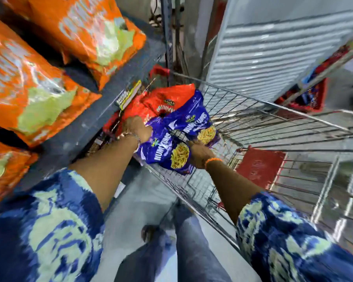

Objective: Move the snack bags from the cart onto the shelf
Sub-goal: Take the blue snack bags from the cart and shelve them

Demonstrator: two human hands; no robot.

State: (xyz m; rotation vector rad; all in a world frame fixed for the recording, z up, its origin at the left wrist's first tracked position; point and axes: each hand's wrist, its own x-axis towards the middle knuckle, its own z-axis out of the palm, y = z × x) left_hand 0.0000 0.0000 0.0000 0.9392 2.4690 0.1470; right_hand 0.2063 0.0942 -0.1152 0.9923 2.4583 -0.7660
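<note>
both hands are in the cart point(253, 110): the left hand point(136, 129) has its fingers closed on the near purple bag's point(167, 151) top edge, the right hand point(199, 154) grips its lower end. the shelf point(94, 110) lies left of the cart, nearer the left hand.

Grey slatted panel point(273, 49) upper right; red basket point(306, 98) beyond, on floor.

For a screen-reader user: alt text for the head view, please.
Both hands, left hand and right hand, grip blue snack bags over a wire cart. Red bags lie behind; orange bags fill the shelf at left.
</note>
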